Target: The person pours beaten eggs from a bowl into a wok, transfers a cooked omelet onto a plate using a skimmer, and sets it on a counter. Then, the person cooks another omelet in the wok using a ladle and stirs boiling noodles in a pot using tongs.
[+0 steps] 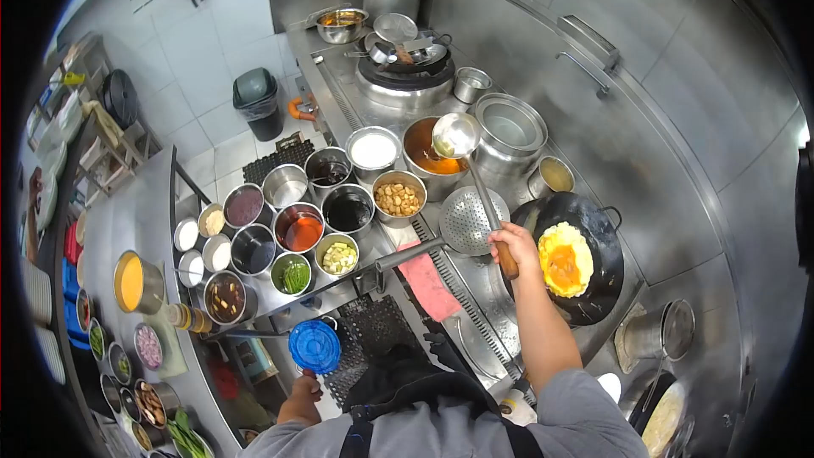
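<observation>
My right hand [515, 248] is closed round the wooden handle of a long ladle [456, 135]. Its metal bowl is over the pot of orange-brown oil [433, 161]. To the right of that hand is a black wok [599, 242], where yellow egg [565, 259] with a runny orange middle lies. Low on the left, my left hand [303, 396] grips a round blue plastic container [315, 346] at its near edge. A perforated metal skimmer [473, 219] rests left of the ladle's handle.
Several metal pots of sauces and ingredients, one with fried cubes [398, 198], stand left of the stove. A pink cloth [430, 282] lies by the grate. Lidded pots [511, 123] line the back. A bin [257, 103] stands on the floor.
</observation>
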Demonstrator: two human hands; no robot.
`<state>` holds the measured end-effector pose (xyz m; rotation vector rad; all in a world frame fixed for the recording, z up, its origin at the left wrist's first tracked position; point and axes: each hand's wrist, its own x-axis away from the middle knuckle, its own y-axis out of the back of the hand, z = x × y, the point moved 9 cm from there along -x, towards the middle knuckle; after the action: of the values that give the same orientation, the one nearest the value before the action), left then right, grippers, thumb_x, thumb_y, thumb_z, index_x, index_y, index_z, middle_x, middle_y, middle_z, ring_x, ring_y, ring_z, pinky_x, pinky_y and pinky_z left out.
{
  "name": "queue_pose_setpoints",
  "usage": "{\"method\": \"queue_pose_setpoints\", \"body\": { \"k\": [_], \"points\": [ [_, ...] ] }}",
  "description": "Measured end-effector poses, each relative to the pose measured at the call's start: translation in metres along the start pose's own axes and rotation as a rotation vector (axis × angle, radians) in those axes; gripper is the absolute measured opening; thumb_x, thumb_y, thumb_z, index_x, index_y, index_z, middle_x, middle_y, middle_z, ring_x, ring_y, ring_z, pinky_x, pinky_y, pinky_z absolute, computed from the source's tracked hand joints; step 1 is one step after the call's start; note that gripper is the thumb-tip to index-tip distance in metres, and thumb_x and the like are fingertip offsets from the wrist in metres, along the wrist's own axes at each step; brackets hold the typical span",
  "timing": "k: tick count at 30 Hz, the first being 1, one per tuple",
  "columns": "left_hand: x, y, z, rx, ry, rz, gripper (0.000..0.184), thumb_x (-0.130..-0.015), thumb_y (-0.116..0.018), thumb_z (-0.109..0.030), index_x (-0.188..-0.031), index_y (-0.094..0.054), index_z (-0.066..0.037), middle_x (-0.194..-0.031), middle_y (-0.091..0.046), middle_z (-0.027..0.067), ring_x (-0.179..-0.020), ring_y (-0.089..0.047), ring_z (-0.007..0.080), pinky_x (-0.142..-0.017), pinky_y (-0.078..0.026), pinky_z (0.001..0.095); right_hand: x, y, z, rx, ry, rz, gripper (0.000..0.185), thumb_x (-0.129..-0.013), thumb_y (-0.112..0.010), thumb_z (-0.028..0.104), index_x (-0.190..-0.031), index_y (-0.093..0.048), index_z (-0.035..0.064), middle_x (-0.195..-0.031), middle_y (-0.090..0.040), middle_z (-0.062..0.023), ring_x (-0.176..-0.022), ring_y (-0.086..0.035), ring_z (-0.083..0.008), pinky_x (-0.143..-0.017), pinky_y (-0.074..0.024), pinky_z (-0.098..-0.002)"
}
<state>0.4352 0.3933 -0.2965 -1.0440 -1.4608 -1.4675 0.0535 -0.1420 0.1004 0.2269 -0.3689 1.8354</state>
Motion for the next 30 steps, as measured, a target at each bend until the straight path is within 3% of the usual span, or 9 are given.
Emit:
{"method": "queue_pose_setpoints", "body": {
  "k": [7, 9, 11, 14, 17, 19, 21, 25, 30],
  "points": [
    [-0.03, -0.027, -0.172, -0.467, -0.583, -0.122, 0.048, -0.074, -0.062, -0.03, -0.112, -0.062, -0.002, -0.116, -0.062, 0.0231, -0.107, -0.062, 0.0335, -0.092, -0.047, 0.0384, 0.073, 0.105, 0.012, -0.331, 0.183, -0.246, 0.039, -0.078, -0.064, 0.006, -0.112, -0.053, -0.0096, -0.076, -0.062, -0.0122, -0.048, -0.055, -0.0171, -0.039, -0.0452, -0.0293],
    [-0.027, -0.028, -0.213, -0.311, -0.647, -0.089, 0.048, -0.07, -0.066, -0.029, -0.109, -0.063, -0.001, -0.113, -0.063, 0.0217, -0.108, -0.061, 0.0345, -0.091, -0.048, 0.04, 0.117, 0.154, 0.023, -0.17, 0.245, -0.452, 0.027, -0.08, -0.061, 0.008, -0.102, -0.059, -0.0071, -0.073, -0.062, -0.0089, -0.05, -0.057, -0.0165, -0.041, -0.0468, -0.0285],
    [-0.02, -0.028, -0.249, -0.258, -0.749, -0.148, 0.034, -0.068, -0.067, -0.02, -0.097, -0.062, -0.002, -0.089, -0.067, 0.0147, -0.081, -0.067, 0.0262, -0.07, -0.053, 0.0392, 0.161, 0.199, 0.029, 0.204, 0.248, -0.635, 0.021, -0.081, -0.06, 0.011, -0.095, -0.059, -0.0044, -0.071, -0.063, -0.009, -0.052, -0.059, -0.015, -0.041, -0.0462, -0.0295],
    [0.036, -0.03, -0.28, -0.372, -0.802, -0.153, 0.04, -0.067, -0.07, -0.026, -0.097, -0.063, 0.0, -0.086, -0.068, 0.0158, -0.077, -0.068, 0.029, -0.066, -0.054, 0.0384, 0.248, 0.226, 0.052, 1.118, 0.093, -0.983, 0.027, -0.075, -0.06, 0.01, -0.099, -0.057, -0.0023, -0.078, -0.064, -0.0245, -0.072, -0.064, -0.0389, -0.066, -0.0493, -0.0462],
    [0.056, -0.04, -0.284, -0.563, -0.856, -0.217, 0.038, -0.069, -0.069, -0.026, -0.094, -0.065, 0.002, -0.085, -0.067, 0.0167, -0.076, -0.068, 0.0296, -0.064, -0.054, 0.0392, 0.302, 0.265, 0.012, 1.17, -0.173, -0.922, 0.036, -0.076, -0.059, 0.01, -0.11, -0.056, 0.0003, -0.088, -0.064, -0.0256, -0.085, -0.062, -0.0436, -0.076, -0.0485, -0.0489],
    [-0.013, -0.059, -0.27, -0.648, -0.742, -0.116, 0.043, -0.071, -0.069, -0.025, -0.104, -0.062, 0.001, -0.098, -0.067, 0.0184, -0.095, -0.065, 0.031, -0.081, -0.052, 0.0371, 0.334, 0.255, 0.004, 1.104, -0.15, -0.941, 0.041, -0.076, -0.06, 0.009, -0.116, -0.056, 0.001, -0.086, -0.064, -0.0257, -0.084, -0.063, -0.0423, -0.074, -0.0487, -0.0479],
    [0.02, -0.081, -0.251, -0.885, -0.585, 0.173, 0.034, -0.078, -0.067, -0.026, -0.095, -0.065, 0.004, -0.083, -0.067, 0.0146, -0.065, -0.066, 0.0275, -0.055, -0.053, 0.0386, 0.354, 0.242, -0.009, 1.029, -0.121, -0.949, 0.046, -0.076, -0.06, 0.008, -0.121, -0.055, 0.0018, -0.084, -0.064, -0.0257, -0.082, -0.063, -0.041, -0.072, -0.0489, -0.047],
    [0.095, -0.118, -0.242, -0.973, -0.296, 0.442, 0.025, -0.081, -0.065, -0.022, -0.091, -0.065, 0.001, -0.08, -0.066, 0.0119, -0.063, -0.065, 0.0212, -0.051, -0.051, 0.0359, 0.383, 0.229, -0.043, 0.959, 0.109, -1.066, 0.057, -0.077, -0.06, 0.003, -0.132, -0.048, 0.0032, -0.075, -0.062, -0.0255, -0.072, -0.064, -0.0387, -0.066, -0.0487, -0.0437],
    [0.316, -0.183, -0.352, -0.766, -0.906, 0.768, 0.032, -0.08, -0.065, -0.025, -0.103, -0.061, -0.003, -0.087, -0.066, 0.0071, -0.072, -0.063, 0.0173, -0.061, -0.051, 0.0306, 0.419, 0.222, -0.109, 0.775, 0.024, -1.093, 0.061, -0.081, -0.055, -0.002, -0.139, -0.041, 0.0063, -0.067, -0.058, -0.0132, -0.055, -0.056, -0.0252, -0.055, -0.0462, -0.0364]
  ]
}}
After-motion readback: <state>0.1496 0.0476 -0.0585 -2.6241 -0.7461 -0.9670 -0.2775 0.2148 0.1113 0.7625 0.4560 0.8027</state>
